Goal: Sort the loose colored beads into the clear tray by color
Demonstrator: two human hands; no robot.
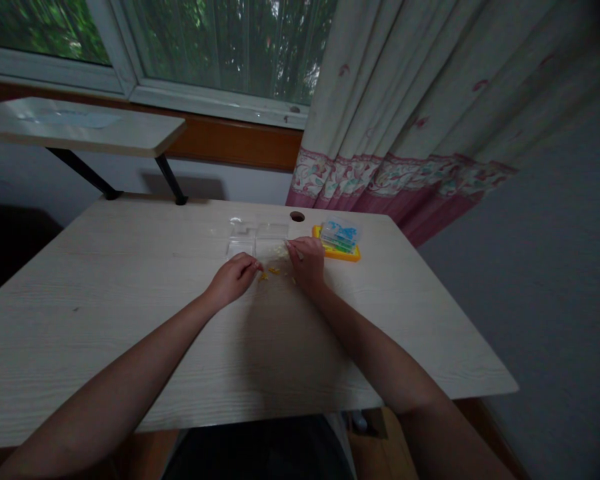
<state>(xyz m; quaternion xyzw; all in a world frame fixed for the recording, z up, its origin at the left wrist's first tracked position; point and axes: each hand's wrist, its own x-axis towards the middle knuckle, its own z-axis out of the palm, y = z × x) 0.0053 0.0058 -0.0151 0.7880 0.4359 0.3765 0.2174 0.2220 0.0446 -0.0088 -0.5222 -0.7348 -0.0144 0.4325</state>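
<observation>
My left hand (234, 277) is closed in a pinch just above the table, beside small yellow pieces (274, 270). What its fingertips hold, if anything, is too small to name. My right hand (307, 261) also pinches, its fingertips over a cluster of tiny pale pieces (280, 252); anything between them cannot be made out. Behind my hands lie clear plastic boxes (241, 249), with a lid or compartment beside them. Right of my right hand, a yellow tray (349, 256) carries a clear box with blue pieces (344, 231) and some green ones.
The pale wooden table (180, 360) has a round cable hole (297, 217) near its back edge. A raised shelf (130, 137) on black legs stands at the back left. A patterned curtain (370, 133) hangs behind the right side, next to the window.
</observation>
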